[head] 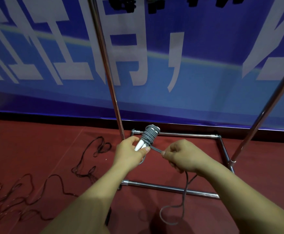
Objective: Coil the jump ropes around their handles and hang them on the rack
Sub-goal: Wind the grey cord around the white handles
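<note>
The left hand (pixel 131 152) holds the white handles (pixel 140 145), its grip curled round them below the grey coil (pixel 149 135). The right hand (pixel 180 157) has its grip pinching the grey jump rope (pixel 156 149) above the rack (pixel 168 188) base.

My left hand (pixel 132 150) covers the lower ends of the white handles (pixel 140 144), so I cannot tell how they finish. The grey rope (pixel 156 149) vanishes inside my right hand (pixel 182 156). Above both hands, the rack (pixel 106 65) posts run off the top edge, where dark hanging things (pixel 121 4) are cropped beyond recognition. Left of my left hand, the dark rope (pixel 36 196) tangle is too fine to trace.
</note>
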Available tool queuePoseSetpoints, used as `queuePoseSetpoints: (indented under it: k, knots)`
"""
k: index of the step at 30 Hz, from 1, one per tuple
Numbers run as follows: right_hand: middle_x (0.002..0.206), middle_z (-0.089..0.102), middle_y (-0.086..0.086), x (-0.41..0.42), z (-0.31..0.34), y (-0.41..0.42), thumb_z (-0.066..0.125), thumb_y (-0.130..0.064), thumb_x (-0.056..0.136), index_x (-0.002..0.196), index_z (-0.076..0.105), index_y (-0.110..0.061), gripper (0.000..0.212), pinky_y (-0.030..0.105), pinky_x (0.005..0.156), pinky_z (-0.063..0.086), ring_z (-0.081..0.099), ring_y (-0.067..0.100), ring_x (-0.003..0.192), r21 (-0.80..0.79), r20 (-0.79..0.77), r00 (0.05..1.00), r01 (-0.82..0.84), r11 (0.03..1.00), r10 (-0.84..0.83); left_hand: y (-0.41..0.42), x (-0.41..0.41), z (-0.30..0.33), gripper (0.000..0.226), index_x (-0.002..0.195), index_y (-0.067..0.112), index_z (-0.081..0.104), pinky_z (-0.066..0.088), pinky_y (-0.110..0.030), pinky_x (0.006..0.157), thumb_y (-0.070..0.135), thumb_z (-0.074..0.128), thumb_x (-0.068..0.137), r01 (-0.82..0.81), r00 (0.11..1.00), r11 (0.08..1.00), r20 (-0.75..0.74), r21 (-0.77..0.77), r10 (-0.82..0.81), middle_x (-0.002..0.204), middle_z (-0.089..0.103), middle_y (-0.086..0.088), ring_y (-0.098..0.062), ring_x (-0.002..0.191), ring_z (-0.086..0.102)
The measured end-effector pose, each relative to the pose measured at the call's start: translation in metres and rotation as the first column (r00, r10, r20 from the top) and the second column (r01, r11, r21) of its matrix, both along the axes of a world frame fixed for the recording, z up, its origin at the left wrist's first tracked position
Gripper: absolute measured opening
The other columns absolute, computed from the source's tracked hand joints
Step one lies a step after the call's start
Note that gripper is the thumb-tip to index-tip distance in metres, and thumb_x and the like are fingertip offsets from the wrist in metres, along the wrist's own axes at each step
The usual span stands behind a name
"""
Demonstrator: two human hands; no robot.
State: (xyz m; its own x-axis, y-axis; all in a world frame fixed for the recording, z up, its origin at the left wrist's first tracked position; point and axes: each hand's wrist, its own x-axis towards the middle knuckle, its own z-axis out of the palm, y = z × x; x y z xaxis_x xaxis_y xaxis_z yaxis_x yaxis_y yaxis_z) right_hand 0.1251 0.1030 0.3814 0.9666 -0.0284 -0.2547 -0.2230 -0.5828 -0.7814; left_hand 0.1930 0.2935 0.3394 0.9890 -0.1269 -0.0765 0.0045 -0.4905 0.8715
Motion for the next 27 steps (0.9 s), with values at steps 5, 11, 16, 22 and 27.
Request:
queuePoseSetpoints:
  k: [5, 11, 16, 22, 27]
  knots:
    - [0.054, 0.061, -0.001, -0.002, 0.003, 0.000, 0.063, -0.036, 0.093, 0.074, 0.067, -0.011, 0.032, 0.021, 0.050, 0.045, 0.057, 0.014, 0.043, -0.082, 0.063, 0.998, 0.013, 0.997, -0.007, -0.005, -0.001, 0.000, 0.023, 0.085, 0.037, 0.069, 0.061, -0.044, 0.069, 0.044, 0.082, 0.067, -0.001, 0.999, 0.995, 0.049, 0.098, -0.004, 0.066, 0.072, 0.009, -0.019, 0.065, 0.071]
    - [0.048, 0.054, -0.007, -0.003, 0.000, -0.009, 0.068, -0.048, 0.088, 0.065, 0.060, -0.017, 0.039, 0.023, 0.053, 0.039, 0.050, 0.010, 0.049, -0.104, 0.129, 0.990, 0.069, 0.992, -0.055, -0.012, -0.008, 0.006, 0.024, 0.091, 0.027, 0.070, 0.052, -0.027, 0.064, 0.041, 0.082, 0.076, 0.093, 0.992, 0.913, 0.043, 0.397, -0.119, 0.074, 0.072, 0.006, -0.014, 0.069, 0.068]
    - [0.053, 0.052, -0.007, -0.005, -0.006, -0.018, 0.070, -0.047, 0.087, 0.069, 0.062, -0.015, 0.037, 0.028, 0.056, 0.042, 0.050, 0.014, 0.054, -0.025, 0.102, 0.989, 0.111, 0.993, -0.108, -0.015, -0.015, 0.008, 0.023, 0.089, 0.026, 0.070, 0.043, -0.017, 0.052, 0.039, 0.083, 0.076, 0.270, 0.954, 0.843, -0.010, 0.466, -0.300, 0.071, 0.072, 0.001, -0.008, 0.057, 0.063]
    - [0.061, 0.063, -0.001, -0.003, -0.013, -0.023, 0.071, -0.041, 0.087, 0.071, 0.066, -0.013, 0.033, 0.035, 0.063, 0.051, 0.055, 0.014, 0.057, -0.019, 0.105, 0.991, 0.083, 0.996, -0.080, -0.021, -0.025, 0.012, 0.027, 0.084, 0.023, 0.063, 0.040, -0.031, 0.061, 0.043, 0.080, 0.078, 0.472, 0.837, 0.692, -0.033, 0.546, -0.546, 0.069, 0.057, 0.005, -0.019, 0.072, 0.056]
    - [0.052, 0.052, -0.007, 0.000, -0.011, -0.028, 0.073, -0.046, 0.085, 0.061, 0.060, -0.018, 0.039, 0.024, 0.053, 0.037, 0.047, 0.007, 0.050, -0.177, 0.159, 0.985, 0.093, 0.980, -0.064, -0.028, -0.040, 0.021, 0.045, 0.067, 0.020, 0.042, 0.029, -0.033, 0.059, 0.047, 0.072, 0.086, 0.512, 0.748, 0.571, -0.006, 0.641, -0.664, 0.060, 0.042, 0.002, -0.022, 0.064, 0.043]
